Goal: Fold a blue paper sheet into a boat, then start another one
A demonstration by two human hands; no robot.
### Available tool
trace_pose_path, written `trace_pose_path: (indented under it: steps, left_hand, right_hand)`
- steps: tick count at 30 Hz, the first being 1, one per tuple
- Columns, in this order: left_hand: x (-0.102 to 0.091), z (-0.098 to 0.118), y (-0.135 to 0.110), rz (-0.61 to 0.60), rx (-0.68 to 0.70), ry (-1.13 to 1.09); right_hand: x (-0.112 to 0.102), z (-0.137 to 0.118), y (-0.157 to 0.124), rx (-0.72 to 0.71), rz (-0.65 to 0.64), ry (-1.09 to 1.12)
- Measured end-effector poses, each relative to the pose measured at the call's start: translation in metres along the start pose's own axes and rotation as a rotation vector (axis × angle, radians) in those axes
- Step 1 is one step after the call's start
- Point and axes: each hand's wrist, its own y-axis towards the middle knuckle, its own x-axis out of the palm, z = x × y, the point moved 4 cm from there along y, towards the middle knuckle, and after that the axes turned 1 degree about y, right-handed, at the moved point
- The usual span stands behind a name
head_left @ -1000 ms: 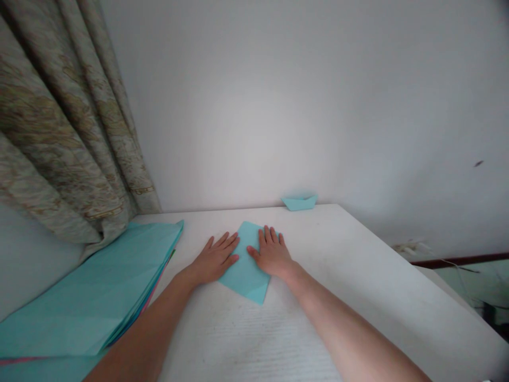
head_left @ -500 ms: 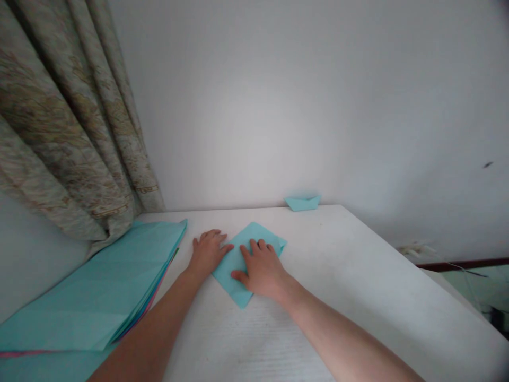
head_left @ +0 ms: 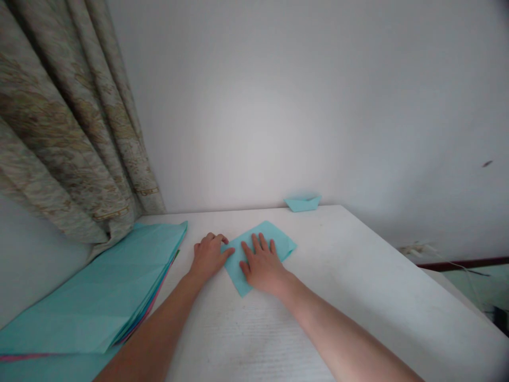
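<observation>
A piece of light-blue folded paper [head_left: 268, 231] lies flat on the white table, its corners pointing away from me, towards me and to the right. My right hand [head_left: 262, 265] rests palm down on its middle, fingers spread and straight. At the paper's left corner is my left hand [head_left: 209, 257], with curled fingers and the thumb over the edge, closed around that corner. The palm hides part of this corner. Near the right corner, a small fold stands slightly apart from the layer below.
A light-blue paper boat [head_left: 303, 204] stands at the table's back edge, by the wall. On the left lies a stack of large coloured paper sheets [head_left: 99, 286], under a patterned curtain [head_left: 79, 116]. The table's right edge [head_left: 417, 265] slants towards me.
The folded paper has turned clockwise and shifted a little to the right under my hands. My left fingers have curled in at its corner. My right fingers have spread.
</observation>
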Motion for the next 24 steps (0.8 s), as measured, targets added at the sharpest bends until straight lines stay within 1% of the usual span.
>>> trace_pose_path:
  steps: [2, 3, 4, 8, 11, 12, 14, 16, 17, 18, 20, 22, 24]
  left_hand:
    - [-0.001, -0.005, 0.001, 0.021, -0.042, 0.030]
    - [-0.001, -0.007, 0.001, 0.028, -0.060, 0.047]
    - [-0.002, -0.009, 0.002, 0.030, -0.070, 0.062]
    - [-0.003, -0.007, 0.001, 0.029, -0.058, 0.093]
    - [-0.002, -0.004, 0.000, 0.036, -0.044, 0.095]
    - [-0.001, -0.002, 0.000, 0.036, -0.021, 0.083]
    - [0.004, 0.004, 0.000, 0.011, 0.103, 0.038]
    - [0.011, 0.011, -0.002, -0.060, 0.276, 0.003]
    - [0.015, 0.013, -0.003, -0.107, 0.344, 0.002]
    - [0.019, 0.014, -0.005, -0.151, 0.381, 0.013]
    - [0.025, 0.013, -0.006, -0.215, 0.388, 0.045]
    - [0.027, 0.010, -0.006, -0.243, 0.372, 0.061]
    - [0.027, 0.009, -0.006, -0.255, 0.359, 0.063]
  right_hand:
    - [0.003, -0.006, 0.001, -0.137, -0.080, 0.051]
    - [0.004, -0.010, 0.001, -0.177, -0.109, 0.071]
    - [0.005, -0.013, 0.001, -0.188, -0.125, 0.085]
    - [0.011, -0.029, -0.009, -0.152, -0.138, 0.112]
    - [0.016, -0.042, -0.018, -0.146, -0.111, 0.128]
    - [0.018, -0.044, -0.019, -0.133, -0.091, 0.129]
    - [0.020, -0.044, -0.019, -0.094, -0.049, 0.123]
    - [0.021, -0.038, -0.015, -0.045, -0.026, 0.115]
    - [0.021, -0.033, -0.012, -0.022, -0.026, 0.111]
    - [0.021, -0.026, -0.008, -0.002, -0.036, 0.109]
    - [0.018, -0.010, 0.000, 0.004, -0.070, 0.101]
    - [0.013, 0.009, 0.008, 0.012, -0.103, 0.092]
    - [0.008, 0.030, 0.014, 0.084, -0.085, 0.072]
